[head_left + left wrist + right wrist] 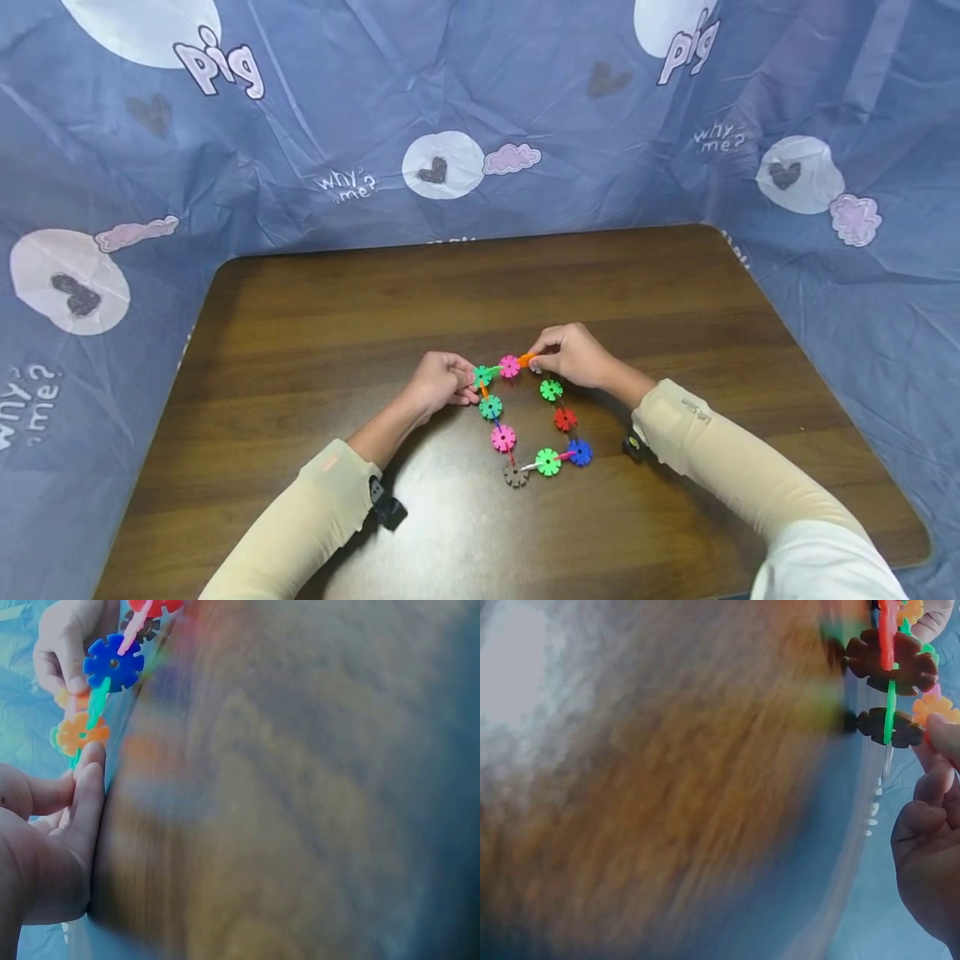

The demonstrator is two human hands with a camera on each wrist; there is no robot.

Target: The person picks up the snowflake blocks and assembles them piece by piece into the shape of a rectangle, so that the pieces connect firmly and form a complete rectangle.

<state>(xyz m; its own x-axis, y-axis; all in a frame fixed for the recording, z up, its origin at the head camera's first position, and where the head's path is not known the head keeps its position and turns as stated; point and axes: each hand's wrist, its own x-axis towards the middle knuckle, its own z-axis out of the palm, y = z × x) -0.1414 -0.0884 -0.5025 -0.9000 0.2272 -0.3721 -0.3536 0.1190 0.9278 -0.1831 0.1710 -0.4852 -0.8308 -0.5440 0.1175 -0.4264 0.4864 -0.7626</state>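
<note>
Notched plastic snowflake discs, linked edge to edge, form a closed loop above the table. At its far left corner my left hand (438,385) pinches a green disc (482,376). My right hand (573,354) pinches an orange disc (527,360) at the far right corner, beside a pink disc (509,366). The right side has a green disc (551,389) and a red disc (565,418). A blue disc (580,452) makes the near right corner, a brown disc (515,475) the near left. In the right wrist view, fingers partly cover the orange disc (934,710).
A brown wood-grain table (360,308) with rounded corners lies under the loop. Blue printed cloth (300,108) hangs behind it and at both sides. A black wrist camera (388,507) is strapped to the left forearm, another (634,447) to the right.
</note>
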